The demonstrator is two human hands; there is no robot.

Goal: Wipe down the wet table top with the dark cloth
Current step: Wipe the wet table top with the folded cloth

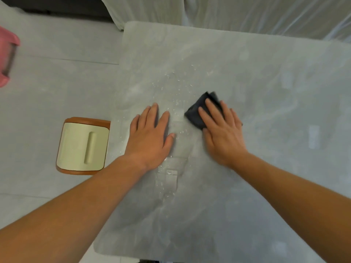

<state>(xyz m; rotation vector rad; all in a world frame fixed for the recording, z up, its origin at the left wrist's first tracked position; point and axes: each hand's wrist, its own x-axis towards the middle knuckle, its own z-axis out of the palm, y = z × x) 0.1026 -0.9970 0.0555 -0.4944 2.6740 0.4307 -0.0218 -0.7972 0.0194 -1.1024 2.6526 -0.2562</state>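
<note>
Soft, even daylight fills the room — faint glare on water droplets (176,86) across the table top (266,73); shadows weak, edges bowed by the wide lens, upper left blurred.

A stool (83,146) with a cream seat and brown wooden rim stands on the pale tiled floor (47,82). A pink plastic object (7,57) shows at the left edge. White sheer fabric (228,12) hangs along the top

The right hand (223,137) lay flat, pressing a folded dark cloth (197,112) onto the grey stone-patterned bench (247,73). The left hand (150,137) rested palm-down beside water droplets (176,86).
</note>
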